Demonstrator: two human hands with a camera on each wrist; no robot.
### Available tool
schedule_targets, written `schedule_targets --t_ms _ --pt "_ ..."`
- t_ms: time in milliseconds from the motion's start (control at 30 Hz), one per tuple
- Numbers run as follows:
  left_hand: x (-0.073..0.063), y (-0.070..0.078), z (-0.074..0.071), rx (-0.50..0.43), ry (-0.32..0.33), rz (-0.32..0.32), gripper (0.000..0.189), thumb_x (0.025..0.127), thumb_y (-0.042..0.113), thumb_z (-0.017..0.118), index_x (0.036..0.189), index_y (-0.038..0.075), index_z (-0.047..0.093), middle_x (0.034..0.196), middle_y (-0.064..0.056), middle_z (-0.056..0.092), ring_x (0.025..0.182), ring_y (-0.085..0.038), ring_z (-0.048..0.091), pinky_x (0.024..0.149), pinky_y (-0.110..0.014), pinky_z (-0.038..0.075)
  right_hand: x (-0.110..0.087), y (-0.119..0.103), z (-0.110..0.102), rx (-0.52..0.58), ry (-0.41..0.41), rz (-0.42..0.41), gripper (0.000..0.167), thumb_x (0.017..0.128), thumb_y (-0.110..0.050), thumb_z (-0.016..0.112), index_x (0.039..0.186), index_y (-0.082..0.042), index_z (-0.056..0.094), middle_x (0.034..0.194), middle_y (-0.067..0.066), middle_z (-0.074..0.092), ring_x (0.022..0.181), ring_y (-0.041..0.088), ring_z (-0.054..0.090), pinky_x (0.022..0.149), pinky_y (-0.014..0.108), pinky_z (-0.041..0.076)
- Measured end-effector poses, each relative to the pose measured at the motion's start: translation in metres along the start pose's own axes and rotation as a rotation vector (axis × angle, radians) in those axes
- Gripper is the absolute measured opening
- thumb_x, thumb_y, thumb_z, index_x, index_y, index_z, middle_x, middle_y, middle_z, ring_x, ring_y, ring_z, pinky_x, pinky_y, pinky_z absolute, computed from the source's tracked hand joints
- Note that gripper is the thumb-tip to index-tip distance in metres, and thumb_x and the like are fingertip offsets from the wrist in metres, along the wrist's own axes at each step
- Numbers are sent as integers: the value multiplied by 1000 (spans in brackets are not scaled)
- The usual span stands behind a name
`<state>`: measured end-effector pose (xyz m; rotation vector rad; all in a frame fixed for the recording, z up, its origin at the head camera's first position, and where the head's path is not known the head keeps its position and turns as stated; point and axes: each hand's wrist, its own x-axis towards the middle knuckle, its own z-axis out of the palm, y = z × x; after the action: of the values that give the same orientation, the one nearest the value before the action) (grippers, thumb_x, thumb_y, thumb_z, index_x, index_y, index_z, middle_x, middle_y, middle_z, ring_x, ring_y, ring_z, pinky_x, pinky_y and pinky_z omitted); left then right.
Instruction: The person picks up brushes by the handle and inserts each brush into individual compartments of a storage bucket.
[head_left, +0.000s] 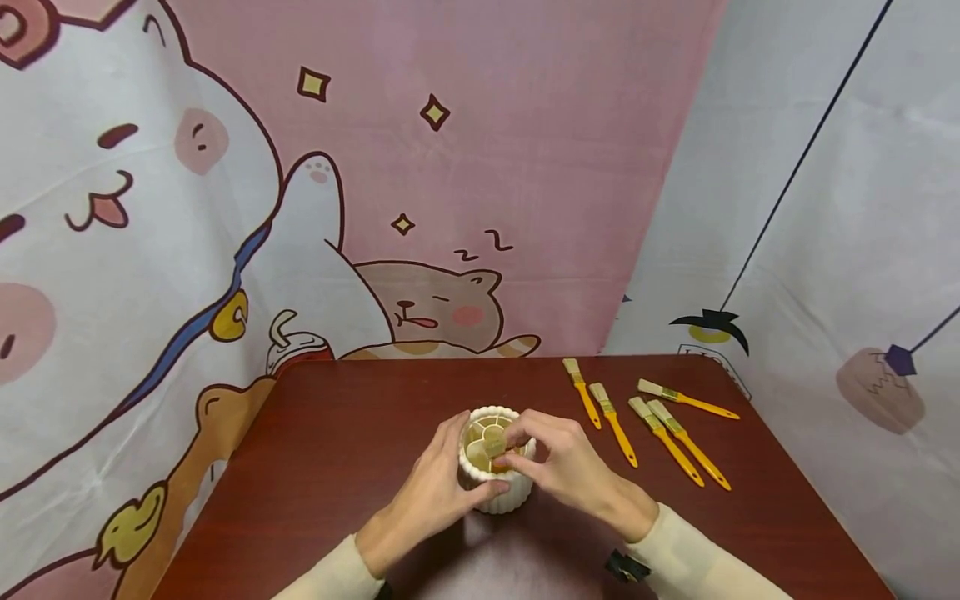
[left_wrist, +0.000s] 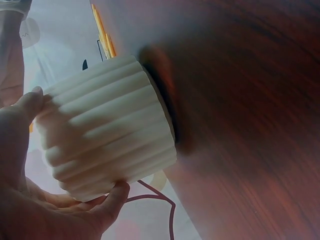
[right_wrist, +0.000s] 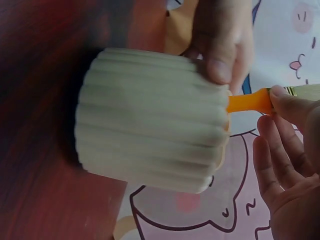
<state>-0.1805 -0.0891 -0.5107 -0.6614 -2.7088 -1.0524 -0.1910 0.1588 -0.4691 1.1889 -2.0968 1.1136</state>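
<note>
A cream ribbed pen holder [head_left: 513, 497] with a beaded rim and a divided top stands upright near the table's front edge. My left hand [head_left: 438, 483] grips its side, thumb in front and fingers round the far left; the left wrist view shows the fingertips on the ribbed wall [left_wrist: 110, 130]. Above the rim, my right hand [head_left: 566, 462] pinches a paintbrush [right_wrist: 250, 102] near its metal band between thumb and finger. The brush's orange handle points down into the holder's top, its lower end hidden inside, and its pale bristles point up.
On the right of the dark red table [head_left: 360, 417] lie several yellow-handled paintbrushes [head_left: 617, 429], spread apart, with two close together [head_left: 693, 450]. A cartoon-printed cloth [head_left: 555, 183] hangs behind the table and along its sides.
</note>
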Motion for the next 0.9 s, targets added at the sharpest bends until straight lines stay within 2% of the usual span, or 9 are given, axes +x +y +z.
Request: schedule_targets --t_ms 167,367,533,700,900 --pt "1 -1 -1 -1 -7 5 121 90 66 97 176 2 40 172 -20 56 148 -37 69 119 -56 64 -5 5 4 -21 -40 -39 38 84 1 103 106 -16 76 100 -4 79 85 13 76 68 18 61" --pt "1 -2 -1 -10 -12 4 120 90 63 99 175 2 41 172 -19 56 149 -37 68 119 -56 63 -9 8 5 -150 -77 -72 37 82 -6 106 104 -16 78 102 -6 81 91 10 73 79 21 59" --pt "3 -1 -2 10 -8 16 120 89 62 100 176 3 41 170 -19 57 148 -37 69 120 -56 64 -9 10 2 -204 -103 -79 37 82 -8 107 104 -17 78 100 -9 80 91 7 72 83 21 55" --pt "3 -3 -1 12 -6 19 120 88 62 100 174 0 43 166 -21 58 147 -39 69 119 -57 64 -11 12 -1 -219 -119 -89 37 82 -9 107 104 -18 79 99 -11 80 91 6 72 84 23 54" --pt "4 -3 -3 -19 -27 -18 124 86 63 101 177 3 42 160 -19 57 143 -34 70 119 -55 64 -11 16 -2 -196 -128 -125 34 84 -8 105 107 -19 81 100 -12 82 91 6 73 85 21 53"
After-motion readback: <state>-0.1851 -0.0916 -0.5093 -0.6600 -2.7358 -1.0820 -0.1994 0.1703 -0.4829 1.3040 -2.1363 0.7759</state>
